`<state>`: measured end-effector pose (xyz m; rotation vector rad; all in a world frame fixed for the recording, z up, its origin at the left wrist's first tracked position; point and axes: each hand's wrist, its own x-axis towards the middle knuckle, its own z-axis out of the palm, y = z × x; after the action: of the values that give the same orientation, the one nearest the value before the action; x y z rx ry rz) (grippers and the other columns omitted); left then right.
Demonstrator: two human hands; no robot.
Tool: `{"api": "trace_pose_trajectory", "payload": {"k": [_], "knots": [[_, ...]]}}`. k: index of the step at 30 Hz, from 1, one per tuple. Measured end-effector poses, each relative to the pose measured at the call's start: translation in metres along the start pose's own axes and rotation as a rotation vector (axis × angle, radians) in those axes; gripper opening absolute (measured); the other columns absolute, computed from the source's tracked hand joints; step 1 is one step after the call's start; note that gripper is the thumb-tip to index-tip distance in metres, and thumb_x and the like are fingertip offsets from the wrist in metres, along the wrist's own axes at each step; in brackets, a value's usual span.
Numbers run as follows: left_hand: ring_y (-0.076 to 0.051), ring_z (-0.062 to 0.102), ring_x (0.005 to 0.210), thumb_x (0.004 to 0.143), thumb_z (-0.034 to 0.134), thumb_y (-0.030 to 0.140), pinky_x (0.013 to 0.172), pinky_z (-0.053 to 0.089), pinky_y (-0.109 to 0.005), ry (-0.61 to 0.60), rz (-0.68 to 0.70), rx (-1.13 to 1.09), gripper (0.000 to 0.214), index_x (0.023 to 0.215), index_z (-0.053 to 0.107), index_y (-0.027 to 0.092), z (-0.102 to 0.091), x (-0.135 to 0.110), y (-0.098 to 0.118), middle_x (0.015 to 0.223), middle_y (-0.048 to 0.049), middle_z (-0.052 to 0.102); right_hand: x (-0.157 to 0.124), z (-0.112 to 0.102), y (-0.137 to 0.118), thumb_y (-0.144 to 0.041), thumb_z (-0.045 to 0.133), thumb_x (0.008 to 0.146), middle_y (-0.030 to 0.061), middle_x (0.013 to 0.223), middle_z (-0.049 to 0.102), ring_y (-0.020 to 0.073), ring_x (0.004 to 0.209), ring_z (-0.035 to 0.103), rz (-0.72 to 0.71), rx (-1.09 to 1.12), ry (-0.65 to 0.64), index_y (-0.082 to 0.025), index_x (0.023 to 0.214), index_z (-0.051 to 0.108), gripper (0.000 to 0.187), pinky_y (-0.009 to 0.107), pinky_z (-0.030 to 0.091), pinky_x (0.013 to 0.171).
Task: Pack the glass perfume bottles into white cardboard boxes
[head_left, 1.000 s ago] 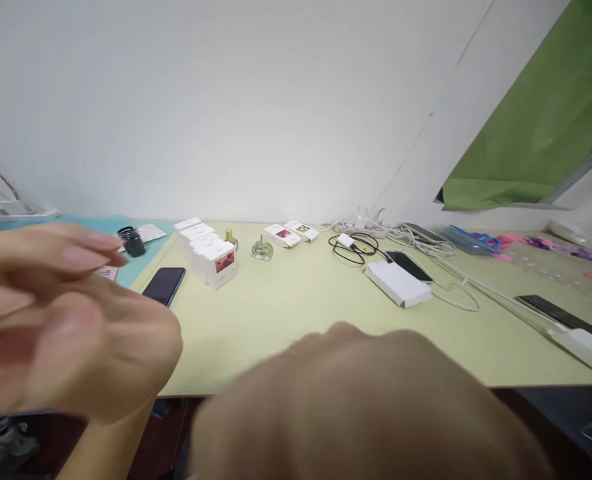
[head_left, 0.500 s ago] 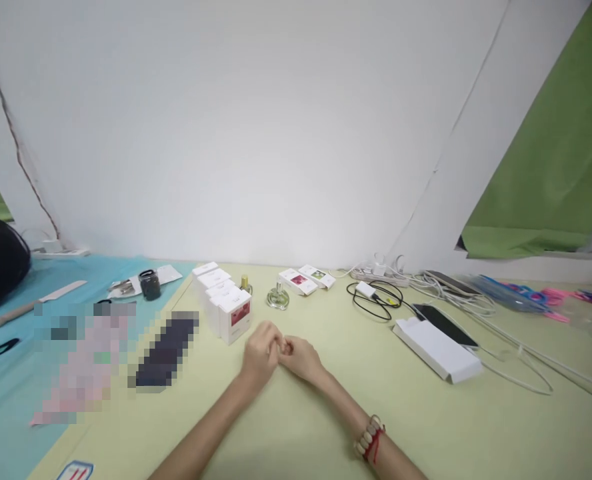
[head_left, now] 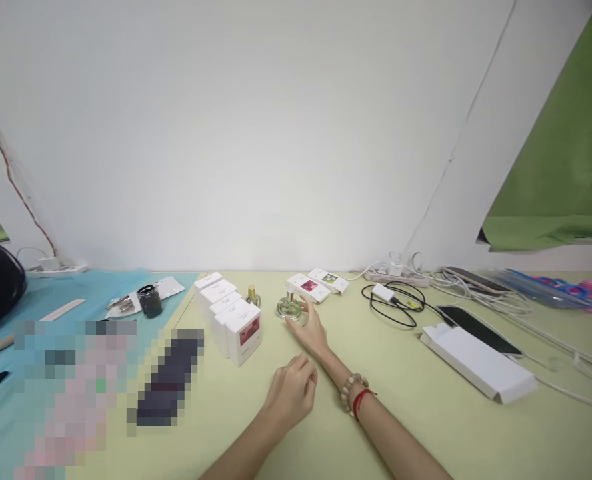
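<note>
My right hand (head_left: 310, 329) stretches forward over the pale green table (head_left: 386, 407), fingers spread and just touching a small round glass perfume bottle (head_left: 289, 307). A beaded bracelet and a red string sit on that wrist. My left hand (head_left: 292, 390) rests on the table nearer to me, fingers loosely curled, with nothing visible in it. A row of several white boxes (head_left: 229, 317) with red labels stands left of the bottle, and a small gold-capped bottle (head_left: 251, 296) is behind them.
Two flat white boxes (head_left: 319, 285) lie behind the glass bottle. Black cable (head_left: 393, 305), a power strip (head_left: 391, 273), a phone (head_left: 479, 329) and a long white box (head_left: 476, 363) are to the right. A dark jar (head_left: 149, 301) and a knife (head_left: 31, 325) are on the blue mat at left.
My hands were joined together at the table's middle; now they have parted. The right hand has reached forward to the glass bottle and the left has drawn back toward me.
</note>
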<state>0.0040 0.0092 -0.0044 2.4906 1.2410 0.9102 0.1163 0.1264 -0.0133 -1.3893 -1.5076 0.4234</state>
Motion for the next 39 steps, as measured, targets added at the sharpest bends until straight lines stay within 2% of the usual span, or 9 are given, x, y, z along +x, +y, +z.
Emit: {"api": "trace_pose_trajectory", "payload": {"k": [3,6,9,15,20,23,28,34,39], "knots": [[-0.011,0.049,0.071,0.074,0.038,0.005,0.058,0.033,-0.021,-0.008,0.028,0.019,0.016,0.074,0.043,0.02,0.001,-0.001,0.003,0.079,0.0008,0.052,0.003,0.005,0.006,-0.037,0.058,0.069,0.0077,0.111,0.057,0.0246,0.104,0.051,-0.049,0.07,-0.044,-0.023,0.12,0.045,0.054,0.041,0.04,0.085],[-0.01,0.049,0.07,0.076,0.037,0.005,0.058,0.034,-0.021,0.006,0.011,0.019,0.016,0.074,0.043,0.02,-0.003,-0.003,0.005,0.079,0.0009,0.053,0.002,0.004,0.013,-0.035,0.054,0.072,0.0079,0.103,0.06,0.0221,0.091,0.055,-0.043,0.101,-0.071,-0.019,0.111,0.051,0.043,0.037,0.044,0.078],[-0.01,0.05,0.071,0.078,0.035,0.007,0.058,0.035,-0.02,0.031,-0.032,-0.004,0.016,0.074,0.043,0.02,-0.01,-0.004,0.006,0.08,0.0007,0.053,-0.003,-0.005,0.017,-0.035,0.057,0.07,0.0079,0.097,0.06,0.0192,0.081,0.055,-0.046,0.117,-0.127,-0.015,0.107,0.053,0.041,0.034,0.046,0.072],[-0.01,0.05,0.069,0.079,0.034,0.008,0.056,0.035,-0.02,0.017,-0.063,-0.023,0.017,0.072,0.044,0.019,-0.016,-0.005,0.003,0.08,0.0006,0.053,-0.014,-0.035,0.022,-0.032,0.058,0.07,0.0031,0.092,0.061,0.0133,0.073,0.053,-0.077,0.15,-0.315,-0.017,0.106,0.057,0.038,0.03,0.046,0.07],[-0.01,0.05,0.069,0.078,0.035,0.007,0.058,0.036,-0.021,-0.032,0.002,0.019,0.017,0.073,0.046,0.019,-0.014,-0.004,0.003,0.08,0.0005,0.053,-0.018,-0.043,0.018,-0.031,0.057,0.072,0.0018,0.084,0.06,0.0136,0.072,0.051,-0.092,0.135,-0.341,-0.016,0.103,0.058,0.035,0.03,0.045,0.071],[-0.01,0.05,0.069,0.077,0.036,0.006,0.057,0.035,-0.021,-0.057,0.039,0.045,0.016,0.073,0.046,0.019,-0.013,-0.005,0.004,0.079,0.0003,0.053,-0.019,-0.041,0.015,-0.03,0.057,0.072,0.0025,0.085,0.061,0.0144,0.073,0.052,-0.104,0.104,-0.328,-0.017,0.102,0.058,0.033,0.03,0.044,0.071],[-0.01,0.05,0.068,0.077,0.035,0.007,0.056,0.034,-0.02,-0.07,0.032,0.04,0.017,0.073,0.046,0.019,-0.014,-0.005,0.004,0.079,0.0003,0.053,-0.019,-0.04,0.017,-0.028,0.056,0.073,0.0052,0.103,0.06,0.0161,0.084,0.054,-0.083,0.015,-0.244,-0.019,0.114,0.051,0.043,0.031,0.042,0.076],[-0.01,0.049,0.067,0.077,0.037,0.007,0.057,0.034,-0.021,-0.075,0.019,0.037,0.016,0.073,0.047,0.019,-0.016,-0.005,0.004,0.081,-0.0001,0.053,-0.014,-0.048,0.026,-0.03,0.057,0.072,0.0041,0.096,0.061,0.0184,0.086,0.053,0.011,-0.148,-0.108,-0.021,0.112,0.052,0.042,0.033,0.039,0.078],[-0.01,0.05,0.068,0.077,0.036,0.007,0.056,0.034,-0.021,-0.077,0.023,0.038,0.017,0.074,0.048,0.019,-0.015,-0.006,0.002,0.081,0.0,0.053,-0.005,-0.064,0.043,-0.029,0.054,0.071,0.007,0.095,0.06,0.0212,0.087,0.053,0.118,-0.245,0.072,-0.018,0.111,0.052,0.041,0.033,0.039,0.075]]}}
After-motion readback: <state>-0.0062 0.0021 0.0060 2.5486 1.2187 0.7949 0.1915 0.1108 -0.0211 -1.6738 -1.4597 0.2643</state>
